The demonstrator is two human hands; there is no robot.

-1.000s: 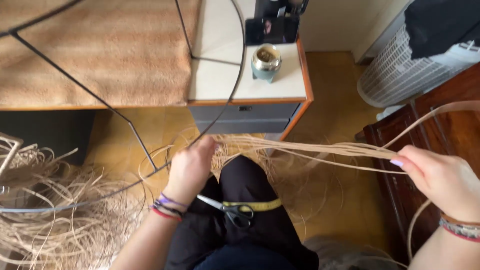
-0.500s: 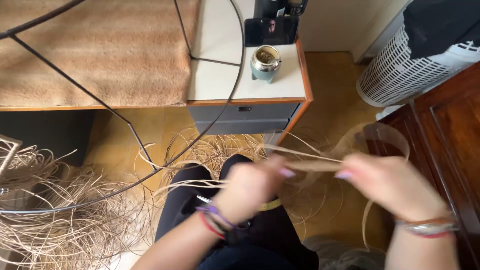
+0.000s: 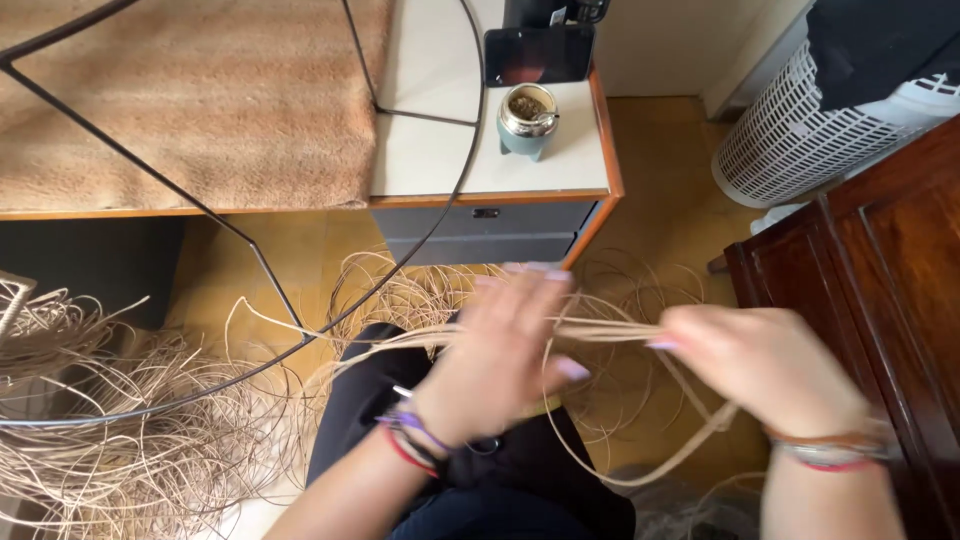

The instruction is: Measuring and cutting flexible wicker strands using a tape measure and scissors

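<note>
Head view shows our two hands close over our lap. Our left hand (image 3: 500, 355) and our right hand (image 3: 765, 370) both pinch the same bundle of pale reed strands (image 3: 610, 330); each grip is closed on it, though blur hides the fingertips. The bundle runs almost level from left to right between them. Farther off lie the loose reed pile (image 3: 130, 440), the wire frame (image 3: 250, 245), and the cup (image 3: 527, 120) on the surface (image 3: 440, 160).

We see both hands, left hand (image 3: 497, 345) and right hand (image 3: 768, 365), motion-blurred; grip on the thin tan reed strands (image 3: 610, 332) is unclear.
</note>
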